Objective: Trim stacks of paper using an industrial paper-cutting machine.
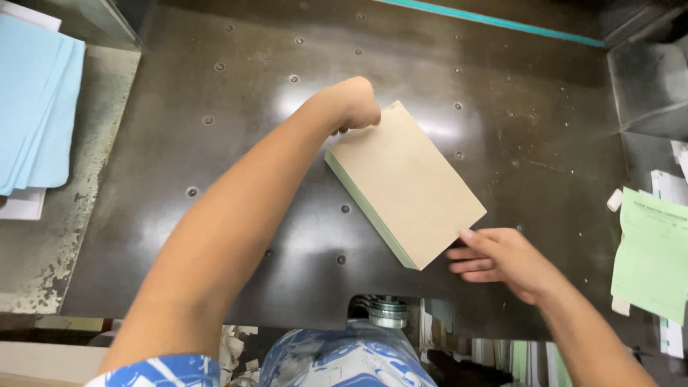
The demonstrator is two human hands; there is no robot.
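Head view: one paper stack (405, 183), tan top sheet w/ green edges, lies angled mid dark metal table (215, 215). Left hand (351, 104), curled shut, presses its far corner; right hand (502, 259), fingers open, touches near corner. One blue sheet pile (36, 100) at left, one green printed slip (652, 254) at right.

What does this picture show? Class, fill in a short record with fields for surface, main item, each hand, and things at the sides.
Surface: dark metal table dotted with small round holes
Main item: stack of pale green sheets topped with brown board, lying at a slant
Left hand: curled at the stack's far corner
Right hand: fingertips on the stack's near corner
Left side: light blue paper sheets
Right side: green printed sheet
Far edge: teal strip
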